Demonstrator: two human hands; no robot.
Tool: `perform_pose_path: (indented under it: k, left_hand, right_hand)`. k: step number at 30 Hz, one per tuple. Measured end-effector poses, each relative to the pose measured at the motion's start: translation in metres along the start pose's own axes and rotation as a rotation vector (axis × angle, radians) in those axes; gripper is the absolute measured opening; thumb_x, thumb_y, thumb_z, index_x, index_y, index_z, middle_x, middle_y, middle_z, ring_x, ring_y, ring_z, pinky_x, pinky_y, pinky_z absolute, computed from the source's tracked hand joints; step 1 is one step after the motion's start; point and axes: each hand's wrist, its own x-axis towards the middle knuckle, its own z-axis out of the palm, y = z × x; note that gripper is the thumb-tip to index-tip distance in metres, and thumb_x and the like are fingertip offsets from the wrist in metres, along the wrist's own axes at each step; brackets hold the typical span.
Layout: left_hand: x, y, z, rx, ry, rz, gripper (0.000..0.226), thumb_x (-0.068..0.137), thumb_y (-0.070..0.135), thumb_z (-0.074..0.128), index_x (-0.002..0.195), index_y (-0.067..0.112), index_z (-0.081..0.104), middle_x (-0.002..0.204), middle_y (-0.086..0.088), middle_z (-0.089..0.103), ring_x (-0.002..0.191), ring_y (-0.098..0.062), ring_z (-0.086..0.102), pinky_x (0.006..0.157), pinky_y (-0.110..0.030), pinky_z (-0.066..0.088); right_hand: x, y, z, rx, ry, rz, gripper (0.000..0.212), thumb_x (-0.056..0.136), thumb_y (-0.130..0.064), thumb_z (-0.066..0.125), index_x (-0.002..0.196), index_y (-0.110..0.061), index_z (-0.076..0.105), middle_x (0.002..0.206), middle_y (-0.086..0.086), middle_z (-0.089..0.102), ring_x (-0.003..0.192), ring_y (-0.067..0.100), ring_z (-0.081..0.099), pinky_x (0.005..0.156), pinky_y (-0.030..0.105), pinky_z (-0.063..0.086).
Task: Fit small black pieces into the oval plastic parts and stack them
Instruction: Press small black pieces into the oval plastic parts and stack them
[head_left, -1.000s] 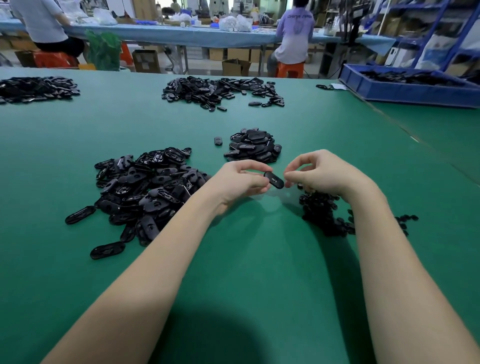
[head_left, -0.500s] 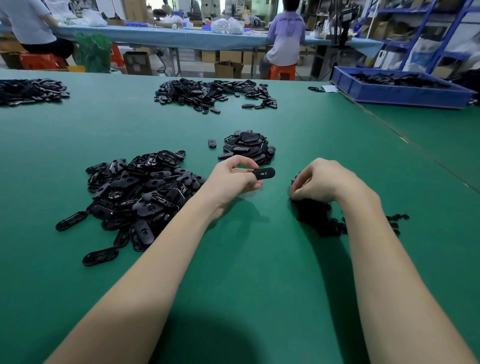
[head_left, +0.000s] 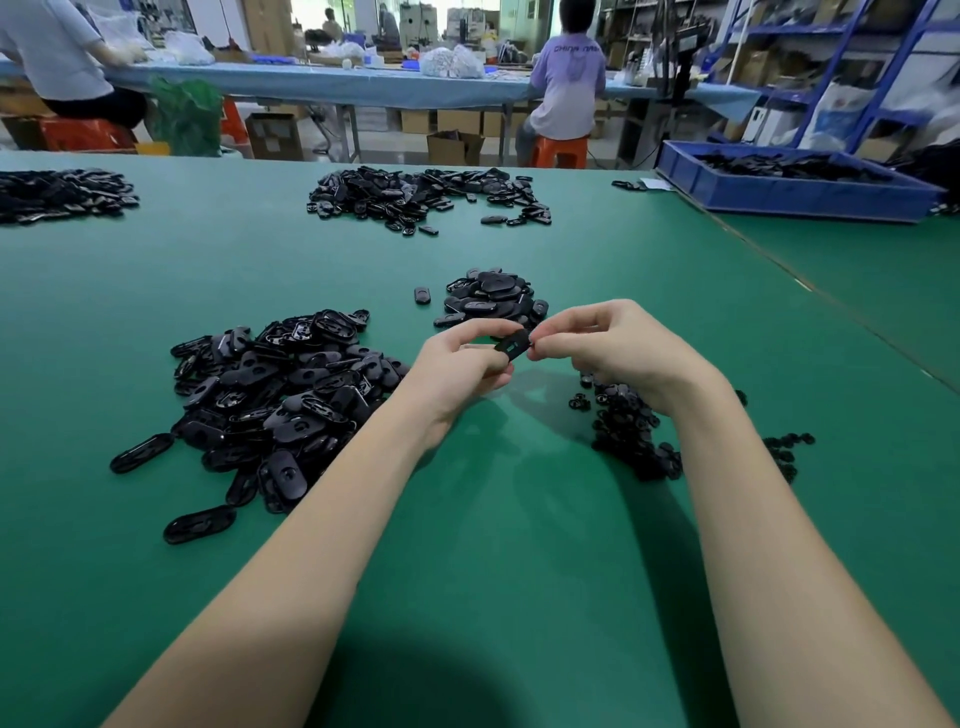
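Note:
My left hand (head_left: 460, 364) pinches a black oval plastic part (head_left: 513, 346) above the green table, its slotted face turned up. My right hand (head_left: 613, 345) meets it from the right, fingertips pinched against the part's right end; whatever small piece they hold is hidden. A big loose heap of oval parts (head_left: 270, 400) lies left of my left forearm. A smaller pile of oval parts (head_left: 491, 301) sits just beyond my hands. The small black pieces (head_left: 628, 431) lie in a heap under my right wrist.
The green table (head_left: 493, 545) carries more heaps of black parts at the far middle (head_left: 426, 197) and far left (head_left: 57, 193). A blue bin (head_left: 795, 189) with black parts stands far right. Two people sit at a blue table behind.
My right hand has lifted off the heap of small pieces and come left to the oval part. My left hand has tilted the part toward it.

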Motion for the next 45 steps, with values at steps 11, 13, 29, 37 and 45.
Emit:
perform_pose_path:
  k: [11, 13, 29, 37, 45]
  left_hand:
    - [-0.001, 0.000, -0.002, 0.028, -0.005, 0.045, 0.030, 0.083, -0.011, 0.065, 0.098, 0.013, 0.057, 0.077, -0.006, 0.067, 0.072, -0.018, 0.067, 0.063, -0.020, 0.052]
    - [-0.002, 0.001, -0.003, -0.010, -0.018, 0.068, 0.033, 0.084, -0.013, 0.065, 0.106, 0.012, 0.061, 0.079, -0.007, 0.070, 0.076, -0.018, 0.071, 0.069, -0.020, 0.056]
    - [-0.004, 0.003, -0.009, 0.162, 0.033, 0.095, 0.026, 0.081, 0.006, 0.078, 0.096, 0.026, 0.072, 0.088, 0.006, 0.078, 0.074, -0.006, 0.069, 0.074, -0.028, 0.047]
    - [-0.005, 0.003, -0.008, 0.239, 0.045, 0.151, 0.024, 0.079, 0.008, 0.081, 0.091, 0.028, 0.072, 0.084, 0.008, 0.078, 0.073, -0.001, 0.067, 0.068, -0.022, 0.047]
    - [-0.003, 0.002, -0.006, 0.254, 0.061, 0.215, 0.026, 0.077, 0.003, 0.082, 0.091, 0.022, 0.073, 0.080, 0.007, 0.078, 0.061, 0.002, 0.066, 0.055, -0.007, 0.044]
  right_hand:
    - [0.002, -0.004, 0.014, 0.043, 0.042, 0.031, 0.015, 0.078, -0.023, 0.085, 0.079, -0.026, 0.070, 0.067, -0.008, 0.061, 0.057, 0.010, 0.042, 0.045, 0.015, 0.032]
    - [0.002, -0.004, 0.012, 0.057, 0.064, 0.040, 0.016, 0.077, -0.025, 0.085, 0.078, -0.027, 0.070, 0.070, -0.006, 0.059, 0.062, 0.011, 0.045, 0.049, 0.019, 0.032]
    - [0.006, 0.001, 0.010, 0.094, 0.118, 0.144, 0.008, 0.076, -0.029, 0.082, 0.078, -0.036, 0.080, 0.094, 0.001, 0.078, 0.058, 0.008, 0.050, 0.044, 0.019, 0.030]
    - [0.009, 0.003, 0.015, 0.090, 0.150, 0.146, 0.009, 0.076, -0.027, 0.084, 0.072, -0.034, 0.080, 0.063, -0.012, 0.064, 0.057, 0.009, 0.046, 0.039, 0.014, 0.029]
    - [0.007, 0.001, 0.019, 0.127, 0.181, 0.148, 0.006, 0.076, -0.026, 0.086, 0.075, -0.028, 0.080, 0.071, -0.001, 0.058, 0.055, 0.008, 0.041, 0.038, 0.013, 0.027]
